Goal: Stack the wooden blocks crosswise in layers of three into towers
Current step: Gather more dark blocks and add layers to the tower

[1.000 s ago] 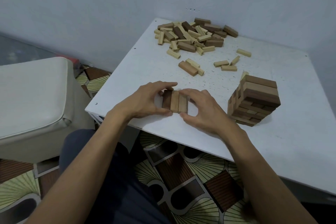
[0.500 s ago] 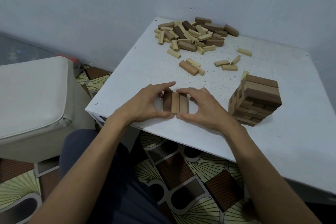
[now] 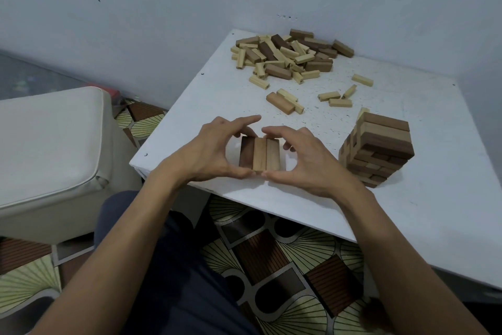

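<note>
Near the table's [image 3: 407,212] front edge, three blocks [image 3: 259,154] lie side by side, beside the built tower [image 3: 377,150] — a new tower's first layer. The left hand [image 3: 214,152] and right hand [image 3: 307,160] pinch its ends between thumbs and curled fingers — likely squaring them flush.

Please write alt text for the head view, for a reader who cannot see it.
The left hand and right hand hold three blocks side by side near the front edge of a white table, thumbs at the near ends. A tower stands to their right; a pile of loose blocks lies at the far corner.
</note>
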A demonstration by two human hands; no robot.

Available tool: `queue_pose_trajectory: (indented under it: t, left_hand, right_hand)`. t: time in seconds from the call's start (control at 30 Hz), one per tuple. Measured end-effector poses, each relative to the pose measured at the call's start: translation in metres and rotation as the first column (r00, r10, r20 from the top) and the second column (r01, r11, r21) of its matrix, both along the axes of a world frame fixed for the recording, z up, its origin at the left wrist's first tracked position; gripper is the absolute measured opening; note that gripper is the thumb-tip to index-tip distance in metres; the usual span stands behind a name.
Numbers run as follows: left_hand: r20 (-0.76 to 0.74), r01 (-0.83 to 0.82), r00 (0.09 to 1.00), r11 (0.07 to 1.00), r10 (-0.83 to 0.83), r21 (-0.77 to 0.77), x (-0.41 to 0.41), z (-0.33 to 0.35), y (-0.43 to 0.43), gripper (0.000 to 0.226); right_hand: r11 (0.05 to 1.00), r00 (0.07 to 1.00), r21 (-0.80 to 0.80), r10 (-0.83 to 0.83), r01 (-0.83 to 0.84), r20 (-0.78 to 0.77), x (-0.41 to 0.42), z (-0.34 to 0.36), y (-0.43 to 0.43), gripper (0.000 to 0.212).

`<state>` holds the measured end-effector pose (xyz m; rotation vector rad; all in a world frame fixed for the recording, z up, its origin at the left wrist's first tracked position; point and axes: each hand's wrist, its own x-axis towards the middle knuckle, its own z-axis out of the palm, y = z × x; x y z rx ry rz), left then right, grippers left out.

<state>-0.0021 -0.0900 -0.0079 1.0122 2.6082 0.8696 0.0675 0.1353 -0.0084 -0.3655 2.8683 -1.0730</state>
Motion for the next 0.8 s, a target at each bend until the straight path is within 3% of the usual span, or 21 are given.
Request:
queue_pose_trajectory:
  t: [0.3, 0.47, 0.6, 0.8]
  left_hand:
    - [-0.047, 0.046, 0.998, 0.998, -0.045, 0.029, 0.013, 0.059, 0.014, 0.098]
    - [-0.067, 0.112, 0.992, 0.989, -0.105, 0.101, 0.015, 0.083, 0.048, 0.096]
    - [-0.07, 0.173, 0.984, 0.97, -0.163, 0.17, 0.017, 0.091, 0.09, 0.093]
    - [-0.041, 0.23, 0.973, 0.96, -0.226, 0.157, 0.018, 0.084, 0.145, 0.094]
  right_hand:
    - [1.0, 0.996, 0.008, -0.022, 0.022, -0.092, 0.024, 0.061, 0.011, 0.084]
    - [0.992, 0.982, 0.04, -0.108, 0.116, -0.153, 0.041, 0.091, 0.038, 0.079]
    - [0.983, 0.975, -0.009, -0.181, 0.181, -0.127, 0.055, 0.107, 0.07, 0.077]
    - [0.966, 0.965, 0.032, -0.252, 0.255, -0.073, 0.066, 0.109, 0.115, 0.079]
